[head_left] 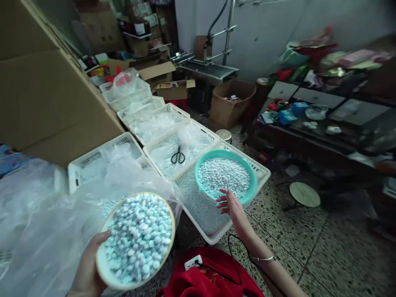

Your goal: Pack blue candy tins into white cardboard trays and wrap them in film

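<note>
My left hand (89,264) grips the rim of a pale round bowl (101,268), thumb over the edge. Small light-blue and white pebble-like pieces (139,237) fill that bowl. Over the near edge of a turquoise basin (253,181) hovers my right hand (229,202), fingers apart and holding nothing; whether it touches the rim I cannot tell. Similar small whitish pieces (224,175) lie in the basin, which stands on a white plastic crate (213,239). Black-handled scissors (178,156) rest in the neighbouring crate.
White crates (168,109) with clear plastic bags run away to the back left. Plastic sheeting (40,222) covers the left foreground beneath a large cardboard box (55,82). A stool (305,194) stands on the speckled floor at right, before a cluttered cabinet (318,136).
</note>
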### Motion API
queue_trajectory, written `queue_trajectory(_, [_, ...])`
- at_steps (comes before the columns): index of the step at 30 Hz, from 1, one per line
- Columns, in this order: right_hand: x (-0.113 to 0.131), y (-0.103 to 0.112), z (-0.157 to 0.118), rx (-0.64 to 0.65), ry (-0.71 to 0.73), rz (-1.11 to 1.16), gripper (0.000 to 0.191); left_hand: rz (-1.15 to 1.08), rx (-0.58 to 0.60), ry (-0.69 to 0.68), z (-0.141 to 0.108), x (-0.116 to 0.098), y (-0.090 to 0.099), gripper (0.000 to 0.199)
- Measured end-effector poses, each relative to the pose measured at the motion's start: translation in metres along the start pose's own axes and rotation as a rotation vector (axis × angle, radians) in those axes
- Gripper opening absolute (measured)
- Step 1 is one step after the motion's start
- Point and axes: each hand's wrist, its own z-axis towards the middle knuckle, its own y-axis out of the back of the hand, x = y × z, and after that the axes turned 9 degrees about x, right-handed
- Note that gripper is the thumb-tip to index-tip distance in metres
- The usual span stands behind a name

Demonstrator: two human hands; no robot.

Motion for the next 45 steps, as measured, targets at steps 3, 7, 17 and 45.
queue_trajectory(3, [-0.005, 0.044, -0.007, -0.105, -0.012, 0.091, 0.069, 0.049, 0.229, 0.083, 0.018, 0.000, -0.082, 0.064])
queue_trajectory(7, [-0.013, 0.092, -0.022, -0.215, -0.023, 0.164, 0.063, 0.183, 0.530, 0.020, 0.070, 0.006, -0.182, 0.049])
queue_trajectory(17, [-0.040, 0.173, -0.072, -0.480, -0.105, 0.216, 0.064, 1.511, 0.454, -0.855, 0.178, 0.031, -0.323, 0.058])
queue_trajectory(45, [-0.005, 0.115, 0.008, -0.150, -0.056, 0.039, 0.080, 1.391, 0.368, -1.799, 0.097, 0.002, -0.233, 0.092])
